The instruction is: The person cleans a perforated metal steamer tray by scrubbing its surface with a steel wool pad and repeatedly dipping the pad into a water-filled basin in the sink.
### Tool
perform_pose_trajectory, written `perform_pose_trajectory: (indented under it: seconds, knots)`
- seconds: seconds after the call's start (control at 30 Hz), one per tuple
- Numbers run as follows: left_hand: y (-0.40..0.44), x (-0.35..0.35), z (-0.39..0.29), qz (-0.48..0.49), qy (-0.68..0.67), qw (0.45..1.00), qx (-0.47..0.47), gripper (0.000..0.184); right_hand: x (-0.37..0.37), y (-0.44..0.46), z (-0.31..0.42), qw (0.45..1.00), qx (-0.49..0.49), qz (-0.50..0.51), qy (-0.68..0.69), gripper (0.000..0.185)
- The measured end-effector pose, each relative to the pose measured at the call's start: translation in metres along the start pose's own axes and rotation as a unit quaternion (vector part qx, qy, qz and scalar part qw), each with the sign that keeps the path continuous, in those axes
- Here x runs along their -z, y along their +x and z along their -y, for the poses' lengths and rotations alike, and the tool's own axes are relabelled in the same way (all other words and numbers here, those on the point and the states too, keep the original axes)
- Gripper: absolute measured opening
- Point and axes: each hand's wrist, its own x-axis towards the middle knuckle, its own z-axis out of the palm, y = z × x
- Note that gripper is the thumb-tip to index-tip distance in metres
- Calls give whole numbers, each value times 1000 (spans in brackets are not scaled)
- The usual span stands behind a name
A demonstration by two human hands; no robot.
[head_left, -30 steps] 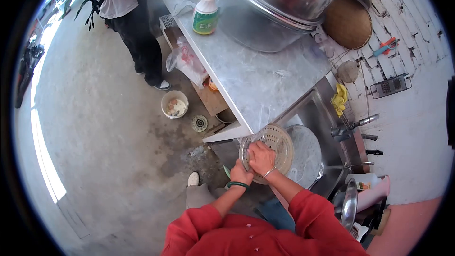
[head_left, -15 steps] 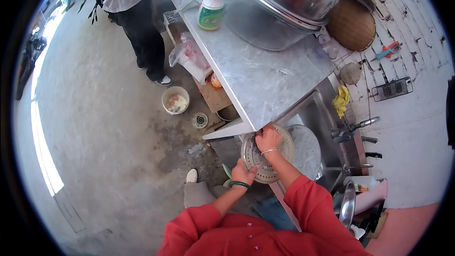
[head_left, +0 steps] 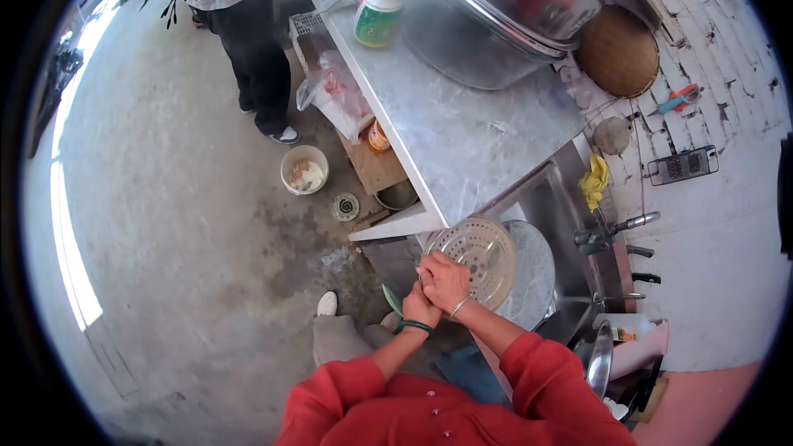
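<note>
A round metal steamer tray [head_left: 483, 258] with many small holes is at the sink's near-left edge, below the counter corner. My left hand [head_left: 420, 306] is closed on its left rim. My right hand [head_left: 446, 282] is curled over the same rim, just above and touching the left hand. Its fingers are bent, and what lies under them is hidden. A flat, round grey lid or board [head_left: 529, 272] lies in the sink, partly behind the tray.
The steel sink [head_left: 570, 190] has a faucet [head_left: 636, 221] on its right. On the grey counter [head_left: 471, 149] stand a large lidded pot [head_left: 496, 41] and a spray bottle [head_left: 380, 12]. A white bucket [head_left: 304, 170] sits on the floor. Another person [head_left: 248, 58] stands at upper left.
My right hand has moved from the tray's upper face down and left to its rim, beside my left hand. The tray's face shows more now.
</note>
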Motion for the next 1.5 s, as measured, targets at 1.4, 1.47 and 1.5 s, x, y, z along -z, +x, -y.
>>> perform_pose_trajectory:
  seconds: [1.4,1.47,1.5]
  knots:
    - [-31,-10,-9,76,-134,965,213,26,21,24,-58,982,-137,-133,-1,10]
    - [-30,-10,-5,81,-145,963,213,27,21,-1,-42,989,-99,-106,33,10]
    - [-30,-10,-6,85,-158,959,217,29,26,-11,-37,998,14,-38,48,11]
